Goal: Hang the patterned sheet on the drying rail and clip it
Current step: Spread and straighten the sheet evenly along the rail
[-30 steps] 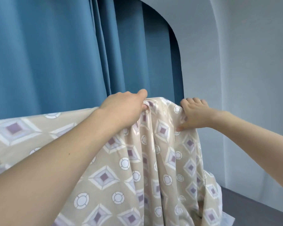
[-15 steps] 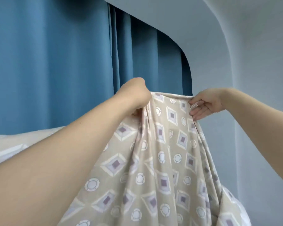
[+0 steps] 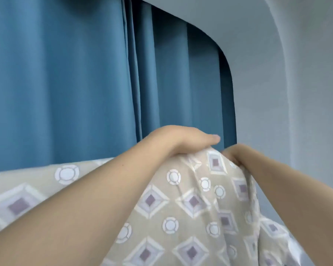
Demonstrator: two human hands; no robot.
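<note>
1. Blue curtain (image 3: 65,83) fills the back of the view, pale wall (image 3: 306,93) to the right of it.
2. Patterned sheet (image 3: 181,208) spreads across the lower view, top edge running left to right, raised to a peak near the middle and falling away below both forearms.
3. No drying rail and no clip visible; either hidden behind the cloth or out of view, impossible to say which.
4. Left hand (image 3: 181,140) rests over the peak from the left, knuckles up, fingers (image 3: 213,139) curled down onto the fabric, seemingly gripping it.
5. Right hand (image 3: 236,154) just beside it, to the right of the peak, blurred, fingers apparently bunched in the fold; exact hold hard to read.
6. Sheet lies directly under and below both sets of fingers, long axis across the body. Hands nearly touching, left slightly higher.
7. Judged step: lifting the top edge over the rail. Next likely need: carrying the peak forward and spreading the hands apart along the edge.
</note>
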